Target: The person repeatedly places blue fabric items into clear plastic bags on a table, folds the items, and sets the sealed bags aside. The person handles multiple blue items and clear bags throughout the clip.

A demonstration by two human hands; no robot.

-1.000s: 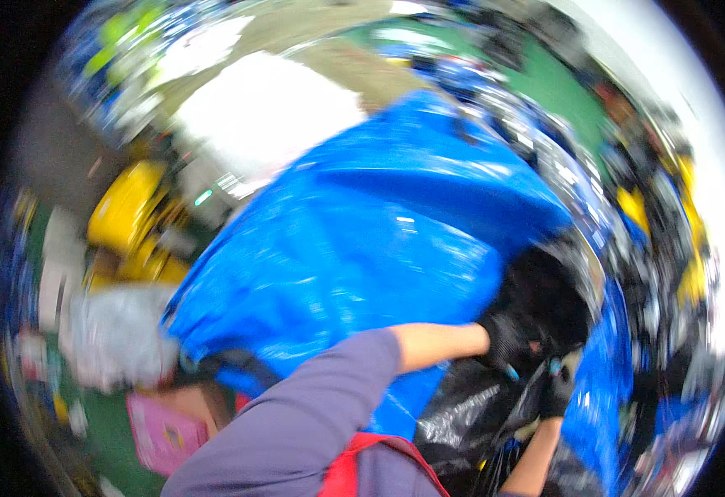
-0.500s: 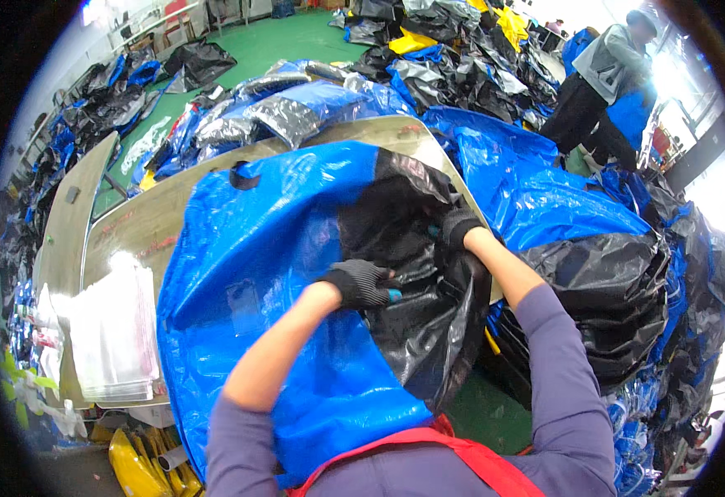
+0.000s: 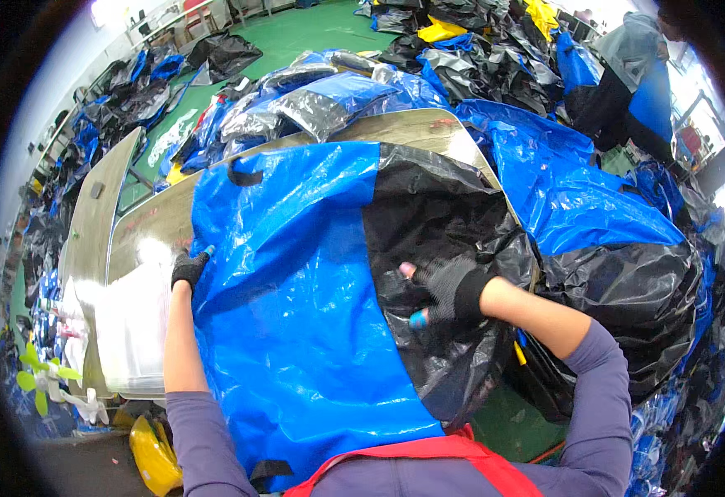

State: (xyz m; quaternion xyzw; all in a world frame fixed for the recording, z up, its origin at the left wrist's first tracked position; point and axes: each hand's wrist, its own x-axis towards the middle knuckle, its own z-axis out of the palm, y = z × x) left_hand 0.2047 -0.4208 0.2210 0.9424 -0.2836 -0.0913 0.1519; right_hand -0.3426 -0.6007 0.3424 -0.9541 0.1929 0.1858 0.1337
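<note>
A large blue-and-black plastic bag (image 3: 296,273) lies spread over the wooden table in front of me, its blue part on the left and its black part on the right. Short black strips, perhaps handles, show at its far left and near edges. My left hand (image 3: 189,267), in a dark glove with bare or blue-tipped fingers, is closed at the bag's left edge, seemingly pinching it. Over the black part hovers or rests my right hand (image 3: 449,290), gloved alike, its fingers apart and slightly blurred. I cannot tell whether it presses on the plastic.
A stack of clear plastic sleeves (image 3: 135,331) lies on the table (image 3: 159,217) at left. Wrapped blue bundles (image 3: 321,99) are heaped behind it. Another blue-and-black bag (image 3: 594,224) bulges at right. A person (image 3: 628,83) stands at far right. A green fan (image 3: 39,377) is at lower left.
My left hand has gone from the bag's middle to its left edge. My right hand has come nearer and its fingers have spread. The bag's black part lies flatter and wider.
</note>
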